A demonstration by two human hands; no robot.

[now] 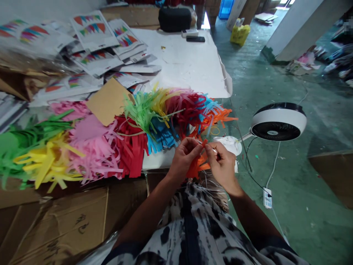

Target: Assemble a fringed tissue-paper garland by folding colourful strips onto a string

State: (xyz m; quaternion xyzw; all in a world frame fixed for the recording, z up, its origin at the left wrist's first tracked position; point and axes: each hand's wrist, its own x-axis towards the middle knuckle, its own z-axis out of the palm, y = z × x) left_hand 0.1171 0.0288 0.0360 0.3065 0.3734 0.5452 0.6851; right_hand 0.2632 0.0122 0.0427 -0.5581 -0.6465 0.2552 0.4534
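Observation:
Between both hands is an orange paper tassel (pixel 194 167), its strips hanging below my fingers. My left hand (pixel 185 156) pinches the top of it from the left. My right hand (pixel 222 162) pinches at the same spot from the right, with a small whitish bit showing by its fingers that I cannot make out. Just beyond my hands lie red, blue, light green and orange tissue fringes (pixel 162 134) on the table. More fringes continue to the left: red (pixel 132 151), pink (pixel 95 141), yellow (pixel 49 162) and green (pixel 16 147).
A tan card (pixel 109 101) rests on the fringes. Printed packets (pixel 93 31) pile up on the white table (pixel 190 66), with a black phone (pixel 195 39) farther back. At the right stands a fan (pixel 278 123) with a cable and power strip (pixel 267 198). Cardboard (pixel 66 224) lies lower left.

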